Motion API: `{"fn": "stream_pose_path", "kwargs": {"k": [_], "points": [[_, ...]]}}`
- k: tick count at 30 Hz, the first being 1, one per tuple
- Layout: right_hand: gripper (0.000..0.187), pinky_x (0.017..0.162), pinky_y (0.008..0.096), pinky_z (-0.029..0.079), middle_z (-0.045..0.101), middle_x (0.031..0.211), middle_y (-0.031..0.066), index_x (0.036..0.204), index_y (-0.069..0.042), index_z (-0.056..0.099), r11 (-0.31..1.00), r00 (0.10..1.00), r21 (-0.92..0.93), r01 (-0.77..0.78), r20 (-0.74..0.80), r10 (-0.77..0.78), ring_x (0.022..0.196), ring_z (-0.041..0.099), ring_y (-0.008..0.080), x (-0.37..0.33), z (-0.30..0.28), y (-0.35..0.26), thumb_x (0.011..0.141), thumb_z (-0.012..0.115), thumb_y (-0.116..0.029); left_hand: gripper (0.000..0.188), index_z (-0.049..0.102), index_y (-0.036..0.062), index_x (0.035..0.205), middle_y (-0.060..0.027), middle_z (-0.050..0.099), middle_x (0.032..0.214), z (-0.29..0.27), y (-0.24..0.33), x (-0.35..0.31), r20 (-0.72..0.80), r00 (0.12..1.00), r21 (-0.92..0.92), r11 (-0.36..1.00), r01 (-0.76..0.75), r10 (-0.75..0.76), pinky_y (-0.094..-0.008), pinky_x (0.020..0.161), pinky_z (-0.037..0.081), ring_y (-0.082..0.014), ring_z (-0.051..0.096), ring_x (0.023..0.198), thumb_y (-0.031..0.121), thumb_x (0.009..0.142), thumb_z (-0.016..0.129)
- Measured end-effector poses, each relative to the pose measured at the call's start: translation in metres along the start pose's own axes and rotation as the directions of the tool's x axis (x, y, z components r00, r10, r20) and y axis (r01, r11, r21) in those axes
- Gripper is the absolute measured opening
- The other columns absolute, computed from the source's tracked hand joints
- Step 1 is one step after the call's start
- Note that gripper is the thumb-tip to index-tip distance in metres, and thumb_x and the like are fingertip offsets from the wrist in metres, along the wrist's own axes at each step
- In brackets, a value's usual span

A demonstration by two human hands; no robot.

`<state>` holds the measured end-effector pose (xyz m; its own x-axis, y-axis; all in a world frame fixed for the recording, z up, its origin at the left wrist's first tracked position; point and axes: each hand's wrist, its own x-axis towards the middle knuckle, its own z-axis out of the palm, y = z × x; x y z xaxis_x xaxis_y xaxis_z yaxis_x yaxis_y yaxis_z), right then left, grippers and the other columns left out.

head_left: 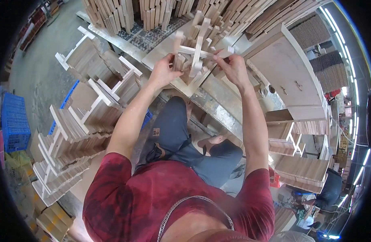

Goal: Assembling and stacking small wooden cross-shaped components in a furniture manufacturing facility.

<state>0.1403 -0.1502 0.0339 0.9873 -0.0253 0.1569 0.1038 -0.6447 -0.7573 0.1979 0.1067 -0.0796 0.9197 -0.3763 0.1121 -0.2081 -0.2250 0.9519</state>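
A pale wooden cross-shaped frame [198, 47], made of two crossing bars with short upright blocks at their ends, is held over the workbench ahead of me. My left hand [166, 71] is at the frame's left end, its fingers curled by the block there and its thumb pointing right. At the opposite end, my right hand [233, 67] pinches the bar between thumb and fingers. Beneath and behind the frame stand several loose wooden pieces [178, 63], partly hidden by it.
Bundled wooden slats [155, 14] stand along the bench's far side. Stacked wooden frames [78, 117] fill the left, near a blue crate [16, 121]. To the right are a pale wooden panel [284, 72] and more stacked wood [300, 171]. Another person [330, 187] is at the far right.
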Motion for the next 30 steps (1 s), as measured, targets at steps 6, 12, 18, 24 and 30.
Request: {"fn": "stream_pose_path", "kwargs": {"k": [6, 12, 18, 24, 30], "points": [[0.033, 0.065, 0.0295, 0.053, 0.070, 0.074, 0.0065, 0.096, 0.001, 0.074, 0.993, 0.991, -0.073, -0.093, 0.094, 0.099, 0.068, 0.066, 0.0126, 0.006, 0.001, 0.024, 0.094, 0.071, -0.033, 0.077, 0.050, -0.0046, 0.136, -0.0192, 0.065, 0.126, 0.001, -0.010, 0.003, 0.009, 0.998, 0.028, 0.998, -0.056, 0.055, -0.0359, 0.103, 0.050, -0.0267, 0.064, 0.117, 0.013, 0.070, 0.085], [0.046, 0.069, 0.0292, 0.054, 0.072, 0.079, 0.0072, 0.104, 0.003, 0.071, 0.960, 0.947, -0.159, -0.232, 0.190, 0.260, 0.074, 0.070, 0.0147, 0.003, 0.005, 0.010, 0.101, 0.059, -0.041, 0.087, 0.048, -0.0073, 0.136, -0.0234, 0.062, 0.131, -0.010, -0.026, -0.008, 0.025, 0.999, 0.113, 0.993, -0.035, 0.033, -0.0387, 0.107, 0.047, -0.0324, 0.061, 0.123, 0.024, 0.066, 0.089], [0.052, 0.065, 0.0351, 0.051, 0.069, 0.071, 0.0119, 0.098, 0.001, 0.066, 0.988, 0.989, 0.033, -0.148, -0.005, 0.149, 0.066, 0.068, 0.0214, -0.003, 0.020, 0.026, 0.100, 0.057, -0.050, 0.103, 0.046, -0.0077, 0.137, -0.0259, 0.059, 0.132, 0.010, -0.006, -0.022, -0.057, 0.993, 0.207, 0.974, -0.089, 0.103, -0.0413, 0.107, 0.045, -0.0370, 0.057, 0.126, 0.042, 0.060, 0.092], [0.055, 0.075, 0.0457, 0.050, 0.067, 0.081, 0.0260, 0.099, 0.004, 0.063, 0.970, 0.982, -0.168, -0.178, -0.093, 0.164, 0.081, 0.067, 0.0423, -0.012, 0.035, 0.023, 0.099, 0.053, -0.049, 0.100, 0.048, -0.0077, 0.135, -0.0254, 0.063, 0.124, 0.018, -0.001, -0.013, -0.178, 0.973, 0.220, 0.970, -0.104, 0.144, -0.0408, 0.100, 0.050, -0.0371, 0.062, 0.116, 0.044, 0.061, 0.091], [0.061, 0.082, 0.0479, 0.048, 0.067, 0.091, 0.0291, 0.097, 0.005, 0.063, 0.969, 0.968, -0.067, -0.238, -0.095, 0.231, 0.092, 0.066, 0.0443, -0.014, 0.042, 0.026, 0.097, 0.049, -0.055, 0.085, 0.053, -0.0054, 0.126, -0.0227, 0.069, 0.110, 0.012, -0.001, -0.009, -0.162, 0.982, 0.267, 0.962, -0.049, 0.095, -0.0415, 0.091, 0.054, -0.0357, 0.069, 0.103, 0.040, 0.064, 0.088]]}}
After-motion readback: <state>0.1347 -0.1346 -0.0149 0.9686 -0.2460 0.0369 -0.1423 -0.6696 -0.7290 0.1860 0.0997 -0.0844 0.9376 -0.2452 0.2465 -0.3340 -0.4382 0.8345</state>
